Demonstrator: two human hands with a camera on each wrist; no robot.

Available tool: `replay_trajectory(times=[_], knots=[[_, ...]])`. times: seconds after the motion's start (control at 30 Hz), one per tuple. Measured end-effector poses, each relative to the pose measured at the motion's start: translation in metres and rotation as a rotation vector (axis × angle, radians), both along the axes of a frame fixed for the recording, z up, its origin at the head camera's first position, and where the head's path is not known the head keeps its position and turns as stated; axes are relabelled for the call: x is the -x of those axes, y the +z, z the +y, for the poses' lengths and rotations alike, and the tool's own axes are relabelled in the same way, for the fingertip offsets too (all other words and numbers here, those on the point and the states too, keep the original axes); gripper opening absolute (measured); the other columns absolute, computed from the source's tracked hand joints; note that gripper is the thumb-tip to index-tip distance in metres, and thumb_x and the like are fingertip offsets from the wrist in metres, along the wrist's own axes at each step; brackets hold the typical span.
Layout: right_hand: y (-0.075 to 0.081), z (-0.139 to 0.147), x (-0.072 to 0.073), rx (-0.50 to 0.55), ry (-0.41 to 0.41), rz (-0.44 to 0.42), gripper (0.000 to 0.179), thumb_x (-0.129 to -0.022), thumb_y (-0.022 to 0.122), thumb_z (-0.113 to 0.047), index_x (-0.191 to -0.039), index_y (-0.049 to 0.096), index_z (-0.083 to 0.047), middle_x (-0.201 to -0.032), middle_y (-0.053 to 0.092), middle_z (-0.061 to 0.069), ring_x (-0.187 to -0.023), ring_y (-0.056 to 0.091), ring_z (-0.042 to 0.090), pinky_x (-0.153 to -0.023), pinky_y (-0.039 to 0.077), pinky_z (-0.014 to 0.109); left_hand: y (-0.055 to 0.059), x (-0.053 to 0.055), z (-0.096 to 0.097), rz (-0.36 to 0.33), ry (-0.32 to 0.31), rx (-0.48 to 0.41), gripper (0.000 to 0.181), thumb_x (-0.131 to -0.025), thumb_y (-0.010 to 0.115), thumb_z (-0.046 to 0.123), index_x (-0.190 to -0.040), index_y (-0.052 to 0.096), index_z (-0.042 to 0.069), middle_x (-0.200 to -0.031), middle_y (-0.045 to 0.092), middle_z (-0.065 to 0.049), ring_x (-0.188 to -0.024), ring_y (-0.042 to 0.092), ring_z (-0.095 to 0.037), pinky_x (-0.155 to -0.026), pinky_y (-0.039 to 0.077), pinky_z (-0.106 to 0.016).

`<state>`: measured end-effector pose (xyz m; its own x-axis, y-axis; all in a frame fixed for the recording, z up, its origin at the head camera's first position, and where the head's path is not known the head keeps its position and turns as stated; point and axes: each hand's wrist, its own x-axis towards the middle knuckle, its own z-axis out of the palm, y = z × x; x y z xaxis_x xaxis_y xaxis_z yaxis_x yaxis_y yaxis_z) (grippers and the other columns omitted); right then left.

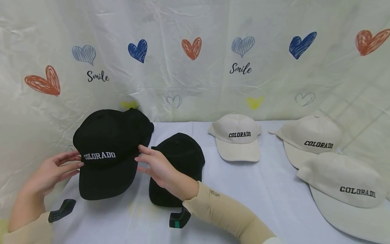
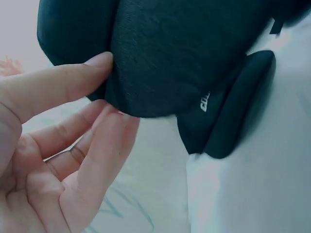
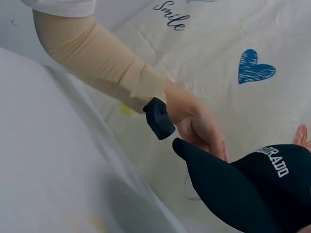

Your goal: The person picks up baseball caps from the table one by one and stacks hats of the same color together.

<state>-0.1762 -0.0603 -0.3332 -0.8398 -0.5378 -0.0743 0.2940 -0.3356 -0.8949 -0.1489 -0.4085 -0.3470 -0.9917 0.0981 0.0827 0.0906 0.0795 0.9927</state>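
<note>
A black baseball cap (image 1: 106,135) with white COLORADO lettering is held between my two hands over the left of the table, its brim downward. At its left edge my left hand (image 1: 50,173) pinches the cap; in the left wrist view the thumb (image 2: 77,82) lies on the black fabric, with fingers beneath. My right hand (image 1: 161,169) grips the cap's right edge near the brim, fingertips against the side. Another black cap (image 1: 143,125) shows partly behind it. A further black cap (image 1: 182,152) lies beyond my right forearm, which covers part of it.
Three cream COLORADO caps lie on the white-covered table (image 1: 237,196): one at the middle back (image 1: 236,132), one at the back right (image 1: 313,132), and one front right (image 1: 347,183) overlapping its neighbour. A curtain (image 1: 207,84) printed with hearts hangs behind.
</note>
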Motion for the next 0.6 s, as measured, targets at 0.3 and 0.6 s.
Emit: replay_trajectory(times=[0.3, 0.6], knots=[[0.004, 0.019, 0.006, 0.013, 0.008, 0.029, 0.055, -0.103, 0.051, -0.003, -0.155, 0.036, 0.004, -0.166, 0.029, 0.010, -0.151, 0.027, 0.031, -0.114, 0.037, 0.052, 0.011, 0.002, 0.018, 0.017, 0.031, 0.016, 0.045, -0.099, 0.059, -0.007, -0.114, 0.069, 0.034, -0.107, 0.066, 0.009, -0.092, 0.069, -0.004, -0.075, 0.058, -0.019], [0.007, 0.039, 0.013, 0.019, 0.004, 0.067, 0.054, -0.103, 0.050, -0.002, -0.156, 0.037, 0.002, -0.164, 0.033, 0.012, -0.149, 0.031, 0.031, -0.114, 0.037, 0.054, 0.020, 0.004, 0.040, 0.043, 0.056, -0.020, 0.041, -0.100, 0.061, -0.004, -0.116, 0.068, 0.033, -0.108, 0.066, 0.009, -0.094, 0.067, -0.003, -0.075, 0.057, -0.018]])
